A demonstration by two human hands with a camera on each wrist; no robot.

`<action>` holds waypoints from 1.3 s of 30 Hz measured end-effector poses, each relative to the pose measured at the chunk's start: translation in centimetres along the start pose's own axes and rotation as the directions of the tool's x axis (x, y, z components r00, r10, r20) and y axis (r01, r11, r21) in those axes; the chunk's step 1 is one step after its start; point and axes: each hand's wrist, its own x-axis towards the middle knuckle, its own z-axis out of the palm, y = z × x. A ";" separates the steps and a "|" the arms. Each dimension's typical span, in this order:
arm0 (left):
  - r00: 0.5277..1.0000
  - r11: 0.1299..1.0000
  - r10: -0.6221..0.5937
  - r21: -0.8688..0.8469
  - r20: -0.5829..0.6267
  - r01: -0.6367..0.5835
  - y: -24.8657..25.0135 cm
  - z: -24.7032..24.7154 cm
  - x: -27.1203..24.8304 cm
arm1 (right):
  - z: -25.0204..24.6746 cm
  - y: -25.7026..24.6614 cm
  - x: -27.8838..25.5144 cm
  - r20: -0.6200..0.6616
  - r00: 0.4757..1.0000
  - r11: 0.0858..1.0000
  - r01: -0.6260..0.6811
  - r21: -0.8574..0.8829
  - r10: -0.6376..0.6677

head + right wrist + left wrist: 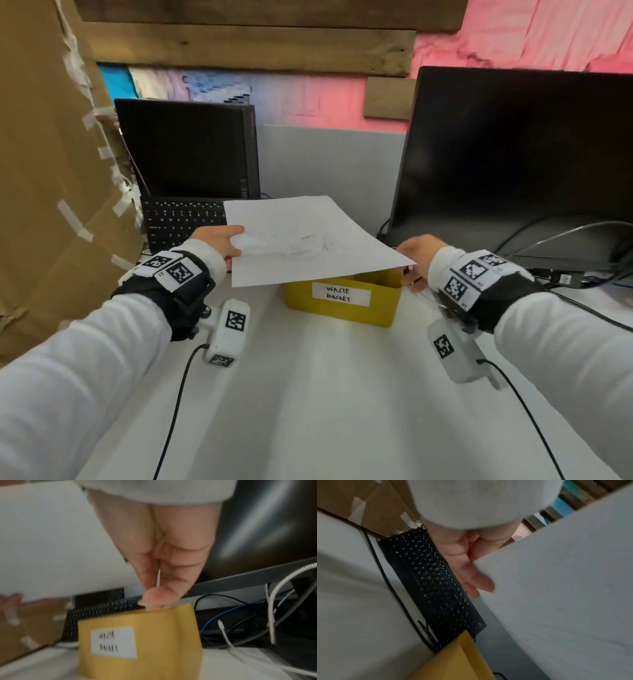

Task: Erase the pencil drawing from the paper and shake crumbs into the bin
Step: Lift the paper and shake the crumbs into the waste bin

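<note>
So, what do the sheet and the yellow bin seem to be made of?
Sheet: thin white matte paper. It bends between the left hand and right hand and shows faint pencil marks.
Bin: probably yellow card or paperboard, matte, with thin flat walls and folded corners. Plastic cannot be ruled out. Its white label looks like paper.

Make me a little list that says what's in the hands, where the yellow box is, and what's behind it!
paper: white sheet with faint pencil marks, held up over the yellow box
left hand: pinches the sheet's left edge
right hand: holds the sheet's right edge
yellow box: on the white table, label reads WASTE BASKET
behind, left: black keyboard and a dark screen
behind, right: big dark monitor, cables beside it
crumbs: too small to see
</note>
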 end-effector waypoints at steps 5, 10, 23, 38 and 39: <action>0.999 0.999 -0.010 -0.032 -0.044 0.009 -0.2 -0.3 0.0 | 3.6 1.6 0.6 0.145 0.989 0.973 0.057 -0.223 -0.025; 1.000 0.997 0.003 -0.083 -0.020 -0.005 0.0 0.1 -0.8 | 4.1 2.2 0.1 0.094 0.991 0.954 0.116 -0.278 -0.093; 0.999 0.991 0.031 0.131 -0.038 -0.026 0.4 1.9 -3.8 | 1.8 6.1 -5.1 0.381 0.915 0.925 0.254 -0.282 -0.135; 0.997 0.993 0.062 -0.097 -0.044 -0.066 1.5 3.7 -3.6 | 1.0 3.8 -3.7 0.096 0.995 0.814 -0.082 0.576 0.033; 0.997 0.993 0.072 -0.092 -0.040 -0.076 1.4 3.9 -3.3 | 1.2 3.5 -3.4 0.063 0.998 0.841 -0.043 0.539 0.011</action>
